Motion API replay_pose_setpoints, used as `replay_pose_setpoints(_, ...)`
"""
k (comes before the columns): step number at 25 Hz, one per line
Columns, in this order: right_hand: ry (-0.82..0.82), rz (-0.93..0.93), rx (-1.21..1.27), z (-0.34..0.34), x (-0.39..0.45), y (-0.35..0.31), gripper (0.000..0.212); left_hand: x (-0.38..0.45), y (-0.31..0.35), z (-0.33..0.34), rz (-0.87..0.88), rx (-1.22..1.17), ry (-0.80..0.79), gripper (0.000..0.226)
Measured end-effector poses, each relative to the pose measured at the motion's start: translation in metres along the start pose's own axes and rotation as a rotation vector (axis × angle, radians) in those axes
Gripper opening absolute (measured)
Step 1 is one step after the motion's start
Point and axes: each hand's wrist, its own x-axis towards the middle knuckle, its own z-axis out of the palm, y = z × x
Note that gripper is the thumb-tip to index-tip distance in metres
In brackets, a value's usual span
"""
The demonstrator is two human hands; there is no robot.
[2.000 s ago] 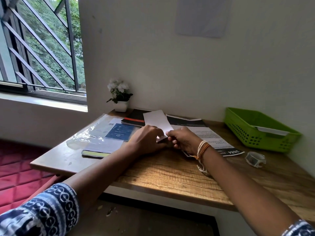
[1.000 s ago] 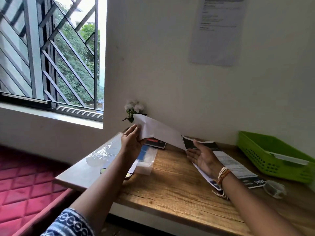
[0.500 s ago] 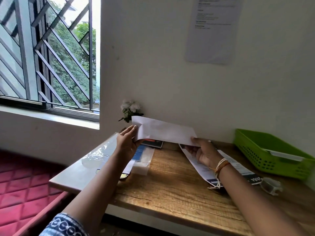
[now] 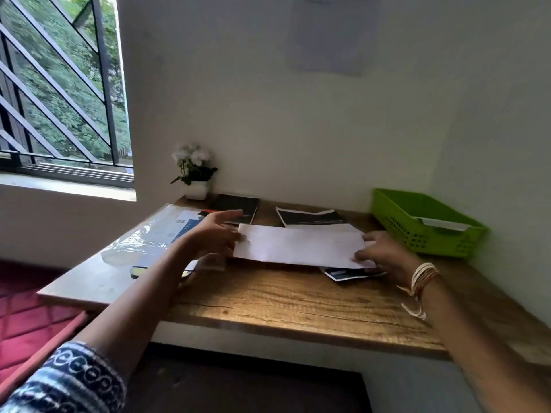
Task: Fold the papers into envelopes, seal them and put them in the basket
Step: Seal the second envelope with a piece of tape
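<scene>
A long white folded paper (image 4: 301, 245) hangs flat just above the wooden desk (image 4: 283, 296), stretched between both hands. My left hand (image 4: 216, 235) pinches its left end with the fingers spread. My right hand (image 4: 380, 251) grips its right end. Under the paper's right part lies a printed sheet (image 4: 346, 274) with dark patches. The green plastic basket (image 4: 423, 222) stands at the desk's back right against the wall, with a white item lying inside it.
A small white flower pot (image 4: 195, 177) sits at the back left corner. Beside it lie a black notebook (image 4: 238, 205), a dark printed sheet (image 4: 310, 217) and a clear plastic sleeve (image 4: 149, 236) with papers. The window is at the left.
The paper was lifted from the desk, opened out lengthwise between both hands, then lowered flat close to the desk. My view tilted up and then back down.
</scene>
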Motion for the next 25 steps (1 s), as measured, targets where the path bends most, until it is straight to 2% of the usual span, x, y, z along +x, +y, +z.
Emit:
replay_pose_setpoints(1,0.016,0.006,-0.065,0.002,-0.005,0.004,0.064,-0.002,0.0,0.004,0.007,0.089,-0.025,0.058)
replay_pose_setpoints(3,0.035,-0.045,-0.185,0.005,-0.012,0.005,0.054,-0.003,0.0,0.009,0.056,0.278,-0.019,0.042)
replay_pose_setpoints(6,0.088,-0.134,-0.41,0.005,-0.019,0.004,0.044,0.002,0.0,0.02,0.222,0.678,0.093,0.025)
replay_pose_setpoints(8,0.111,-0.148,-0.431,0.004,-0.02,0.009,0.039,0.003,0.001,0.029,0.259,0.907,0.141,0.025)
replay_pose_setpoints(11,0.114,-0.187,-0.438,0.005,-0.024,0.02,0.025,-0.009,0.004,0.048,0.189,1.189,0.143,0.029)
replay_pose_setpoints(13,0.186,-0.223,-0.439,0.001,-0.032,0.022,0.019,-0.017,0.007,0.065,0.156,1.345,0.162,0.035)
replay_pose_setpoints(15,0.399,-0.261,-0.392,-0.012,-0.04,0.022,0.012,-0.02,0.015,0.089,0.14,1.349,0.137,0.039)
replay_pose_setpoints(17,0.548,-0.242,-0.398,-0.034,-0.045,0.024,0.01,-0.017,0.023,0.115,0.115,1.246,0.031,0.042)
replay_pose_setpoints(19,0.491,-0.158,-0.469,-0.055,-0.044,0.031,0.011,-0.012,0.03,0.141,0.111,1.185,-0.081,0.045)
replay_pose_setpoints(22,0.27,-0.058,-0.514,-0.067,-0.044,0.047,0.016,-0.008,0.039,0.175,0.165,1.133,-0.205,0.048)
replay_pose_setpoints(25,0.318,-0.107,-0.531,-0.063,-0.042,0.06,0.02,-0.001,0.041,0.195,0.24,1.111,-0.221,0.045)
